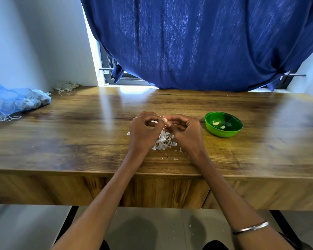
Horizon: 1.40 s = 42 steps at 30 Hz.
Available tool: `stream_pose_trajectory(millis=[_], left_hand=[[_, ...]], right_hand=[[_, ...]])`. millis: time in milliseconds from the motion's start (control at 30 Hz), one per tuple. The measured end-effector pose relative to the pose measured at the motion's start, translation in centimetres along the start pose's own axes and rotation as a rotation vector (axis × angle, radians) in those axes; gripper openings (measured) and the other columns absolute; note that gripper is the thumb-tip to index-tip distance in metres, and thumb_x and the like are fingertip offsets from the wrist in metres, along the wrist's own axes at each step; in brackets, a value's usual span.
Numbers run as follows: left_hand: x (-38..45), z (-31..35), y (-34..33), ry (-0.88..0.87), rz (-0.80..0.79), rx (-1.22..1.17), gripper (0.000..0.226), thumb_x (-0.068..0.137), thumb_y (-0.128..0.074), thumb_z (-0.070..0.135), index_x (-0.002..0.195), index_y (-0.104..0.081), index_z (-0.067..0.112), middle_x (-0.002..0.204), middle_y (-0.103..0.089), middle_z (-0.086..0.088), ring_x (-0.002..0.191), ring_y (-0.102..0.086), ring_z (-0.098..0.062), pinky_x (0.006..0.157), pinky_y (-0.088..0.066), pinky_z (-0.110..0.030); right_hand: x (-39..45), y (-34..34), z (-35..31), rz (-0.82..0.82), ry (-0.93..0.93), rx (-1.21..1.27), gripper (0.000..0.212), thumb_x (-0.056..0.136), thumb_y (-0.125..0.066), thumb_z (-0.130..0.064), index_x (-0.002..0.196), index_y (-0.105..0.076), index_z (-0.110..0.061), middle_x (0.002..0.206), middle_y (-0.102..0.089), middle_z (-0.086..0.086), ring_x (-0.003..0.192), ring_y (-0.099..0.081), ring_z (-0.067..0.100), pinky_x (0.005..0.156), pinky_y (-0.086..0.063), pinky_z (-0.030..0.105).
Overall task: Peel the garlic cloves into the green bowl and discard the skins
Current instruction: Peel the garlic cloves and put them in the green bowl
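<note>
Both hands (165,126) apparently pinch a garlic clove (165,120) between them.

Glossy wood table (79,127); shiny plastic green bowl (233,131).

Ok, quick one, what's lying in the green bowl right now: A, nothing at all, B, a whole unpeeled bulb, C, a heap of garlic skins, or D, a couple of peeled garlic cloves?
D: two pale peeled cloves lie on the bottom of the green bowl, while the skins sit in a pile on the table under the hands.
</note>
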<state>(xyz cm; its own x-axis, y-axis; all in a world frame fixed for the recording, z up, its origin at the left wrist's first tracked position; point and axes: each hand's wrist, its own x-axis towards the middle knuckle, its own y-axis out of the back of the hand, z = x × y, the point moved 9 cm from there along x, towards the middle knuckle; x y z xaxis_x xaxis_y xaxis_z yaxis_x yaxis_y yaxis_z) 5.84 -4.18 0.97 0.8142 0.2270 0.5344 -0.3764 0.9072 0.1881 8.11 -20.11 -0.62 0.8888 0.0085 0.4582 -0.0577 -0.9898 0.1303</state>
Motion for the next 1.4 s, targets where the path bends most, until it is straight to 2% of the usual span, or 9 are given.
stream_pose_trajectory(millis=[167, 300, 400, 500, 733, 1033, 1133, 1233, 1400], left_hand=[[0.1, -0.1, 0.1, 0.004, 0.007, 0.008, 0.007, 0.088, -0.073, 0.013, 0.089, -0.078, 0.018, 0.095, -0.071, 0.009, 0.081, -0.069, -0.006, 0.066, -0.055, -0.017], [0.3, -0.6, -0.4, 0.011, -0.035, -0.016, 0.015, 0.087, -0.075, 0.016, 0.083, -0.074, 0.030, 0.101, -0.065, 0.010, 0.087, -0.070, -0.015, 0.066, -0.060, -0.032], [0.5, -1.0, -0.6, 0.003, -0.044, 0.031, 0.005, 0.088, -0.077, 0.018, 0.090, -0.075, 0.022, 0.106, -0.057, 0.006, 0.090, -0.069, -0.018, 0.062, -0.057, -0.020], [0.5, -0.9, -0.7, -0.011, -0.042, 0.045, 0.008, 0.088, -0.077, 0.020, 0.089, -0.072, 0.025, 0.101, -0.052, 0.010, 0.087, -0.068, -0.019, 0.058, -0.053, -0.016], [0.7, -1.3, -1.0, 0.001, -0.064, 0.041, 0.008, 0.089, -0.078, 0.021, 0.093, -0.077, 0.015, 0.101, -0.048, 0.012, 0.086, -0.069, -0.024, 0.062, -0.063, -0.037], [0.6, -2.6, -1.1, 0.102, -0.070, -0.063, 0.006, 0.091, -0.074, 0.019, 0.095, -0.077, 0.014, 0.108, -0.057, 0.001, 0.087, -0.072, -0.028, 0.059, -0.063, -0.047], [0.6, -2.7, -0.9, 0.125, -0.052, -0.038, 0.014, 0.091, -0.074, 0.026, 0.101, -0.078, 0.017, 0.117, -0.060, 0.002, 0.094, -0.072, -0.023, 0.071, -0.063, -0.049], [0.4, -2.5, -1.1, 0.143, -0.065, -0.078, 0.019, 0.098, -0.067, 0.023, 0.109, -0.075, 0.011, 0.124, -0.058, -0.005, 0.081, -0.074, -0.020, 0.063, -0.063, -0.050], [0.4, -2.0, -0.6, 0.106, -0.046, -0.025, 0.009, 0.084, -0.080, 0.041, 0.087, -0.075, 0.035, 0.114, -0.062, 0.006, 0.092, -0.071, -0.024, 0.067, -0.062, -0.050]], right_hand=[[-0.1, 0.1, 0.1, 0.006, -0.017, 0.030, 0.020, 0.092, -0.068, 0.002, 0.109, -0.076, -0.007, 0.098, -0.078, 0.003, 0.086, -0.076, 0.015, 0.078, -0.062, 0.031], [0.0, 0.0, 0.0, -0.001, -0.008, -0.013, 0.020, 0.087, -0.075, -0.001, 0.106, -0.077, -0.008, 0.097, -0.078, 0.002, 0.089, -0.075, 0.013, 0.081, -0.062, 0.032], [0.0, 0.2, 0.2, 0.014, -0.023, -0.018, 0.017, 0.086, -0.077, -0.004, 0.103, -0.077, -0.009, 0.094, -0.078, 0.001, 0.086, -0.075, 0.011, 0.079, -0.062, 0.030], [-0.1, 0.1, -0.1, 0.012, -0.012, -0.023, 0.017, 0.087, -0.075, -0.004, 0.103, -0.077, -0.008, 0.093, -0.078, -0.001, 0.083, -0.075, 0.009, 0.075, -0.059, 0.022], [-0.1, -0.1, 0.3, -0.006, -0.050, 0.015, 0.018, 0.089, -0.074, -0.003, 0.105, -0.077, -0.008, 0.095, -0.079, 0.000, 0.085, -0.076, 0.011, 0.076, -0.060, 0.023], [0.0, 0.2, 0.5, 0.001, -0.080, 0.075, 0.021, 0.090, -0.070, 0.002, 0.109, -0.076, -0.006, 0.099, -0.078, 0.004, 0.087, -0.076, 0.015, 0.078, -0.060, 0.025], [0.0, 0.4, 0.5, 0.025, -0.084, 0.090, 0.022, 0.091, -0.069, 0.003, 0.109, -0.076, -0.009, 0.099, -0.078, 0.003, 0.087, -0.076, 0.014, 0.078, -0.061, 0.025], [0.0, 0.6, 0.5, 0.041, -0.086, 0.081, 0.022, 0.090, -0.071, 0.001, 0.107, -0.076, -0.013, 0.097, -0.078, 0.004, 0.087, -0.076, 0.015, 0.079, -0.062, 0.031], [-0.2, 0.7, -0.1, 0.056, -0.038, 0.035, 0.016, 0.086, -0.079, -0.010, 0.102, -0.076, -0.010, 0.093, -0.078, 0.001, 0.088, -0.076, 0.014, 0.080, -0.063, 0.033]])
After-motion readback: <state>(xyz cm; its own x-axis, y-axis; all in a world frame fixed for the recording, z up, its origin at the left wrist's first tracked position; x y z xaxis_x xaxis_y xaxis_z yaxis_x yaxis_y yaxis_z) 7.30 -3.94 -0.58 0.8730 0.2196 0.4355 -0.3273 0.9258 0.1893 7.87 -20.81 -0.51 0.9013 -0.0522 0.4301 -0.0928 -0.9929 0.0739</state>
